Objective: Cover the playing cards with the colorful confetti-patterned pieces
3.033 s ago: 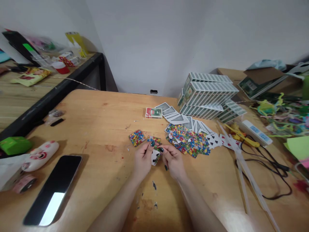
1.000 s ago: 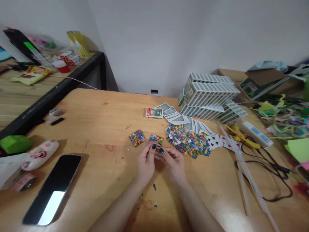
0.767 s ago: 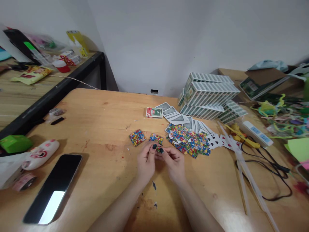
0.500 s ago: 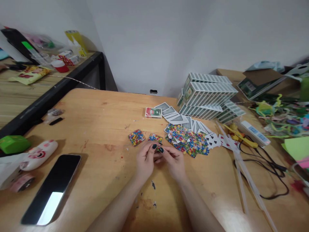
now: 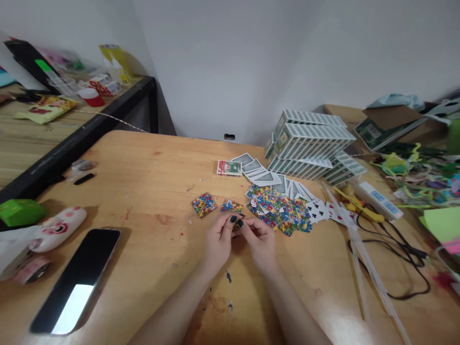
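Pinching a mostly hidden card (image 5: 236, 228) are my left hand (image 5: 218, 239) and right hand (image 5: 260, 241); striped boxes (image 5: 316, 141) are standing along the counter's far edge (image 5: 161, 140).

The left hand (image 5: 218, 239) is bare; its thumbnail (image 5: 233, 219) carries dark polish. The right hand (image 5: 260, 242) is bare; its thumbnail (image 5: 240, 224) carries matching dark polish. Both forearms (image 5: 179, 302) are uncovered, tapering toward the wrists (image 5: 208, 270).

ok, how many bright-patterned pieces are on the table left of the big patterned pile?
2: a square piece, farthest left, and a smaller-looking piece just beyond the left hand, nearer the pile. That or the right hand may hide more.
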A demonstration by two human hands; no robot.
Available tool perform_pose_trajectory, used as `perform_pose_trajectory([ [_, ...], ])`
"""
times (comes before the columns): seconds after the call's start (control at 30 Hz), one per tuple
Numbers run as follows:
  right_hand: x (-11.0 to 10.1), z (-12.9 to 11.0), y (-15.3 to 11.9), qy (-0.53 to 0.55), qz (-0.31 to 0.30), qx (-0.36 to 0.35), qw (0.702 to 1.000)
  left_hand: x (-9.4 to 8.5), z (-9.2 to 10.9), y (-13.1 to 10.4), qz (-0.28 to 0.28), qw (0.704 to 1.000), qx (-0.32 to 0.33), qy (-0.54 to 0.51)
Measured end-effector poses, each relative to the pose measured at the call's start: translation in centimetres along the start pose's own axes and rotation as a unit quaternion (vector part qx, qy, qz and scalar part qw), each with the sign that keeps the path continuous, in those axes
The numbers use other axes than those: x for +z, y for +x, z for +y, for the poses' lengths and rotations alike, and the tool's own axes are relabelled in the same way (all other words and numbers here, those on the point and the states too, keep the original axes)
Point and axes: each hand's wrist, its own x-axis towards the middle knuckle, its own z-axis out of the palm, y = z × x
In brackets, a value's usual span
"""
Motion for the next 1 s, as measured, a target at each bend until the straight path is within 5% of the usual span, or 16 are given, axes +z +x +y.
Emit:
perform_pose_trajectory([
  [0.43,0.7,-0.5,-0.4,0.024,-0.050,0.022,0.998,0.2,0.2,-0.4,0.095,0.995,-0.028,0.007],
  [1.0,0.1,-0.5,-0.3,0.046,-0.130,0.109,0.984,-0.8,-0.6,-0.3,0.110,0.993,-0.017,0.037],
])
